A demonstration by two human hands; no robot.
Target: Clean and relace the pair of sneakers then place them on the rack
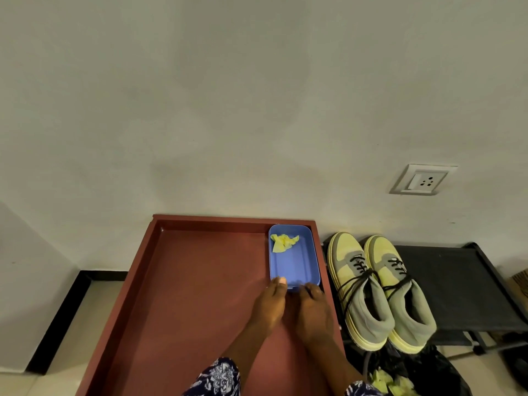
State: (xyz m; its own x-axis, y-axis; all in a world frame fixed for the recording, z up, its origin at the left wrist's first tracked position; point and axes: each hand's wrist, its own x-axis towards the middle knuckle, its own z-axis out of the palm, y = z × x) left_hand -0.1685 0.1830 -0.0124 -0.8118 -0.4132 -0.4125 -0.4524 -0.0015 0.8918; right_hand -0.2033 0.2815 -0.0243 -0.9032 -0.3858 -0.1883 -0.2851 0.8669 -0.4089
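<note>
Two yellow-and-grey sneakers, the left one (357,290) and the right one (400,290), stand side by side on the black fabric rack (457,281), toes to the wall, black laces threaded and tied. A blue plastic container (291,264) sits in the far right corner of the red-brown tray-top table (228,220) with a crumpled yellow cloth (283,242) inside. My left hand (271,301) holds the container's near rim, thumb over the edge. My right hand (311,307) grips the same rim at its right corner, its fingers hidden.
A grey wall lies straight ahead, with a white socket plate (423,180) above the rack. A black bag (405,375) holding yellow scraps lies on the floor below the sneakers. Pale floor tiles show to the table's left.
</note>
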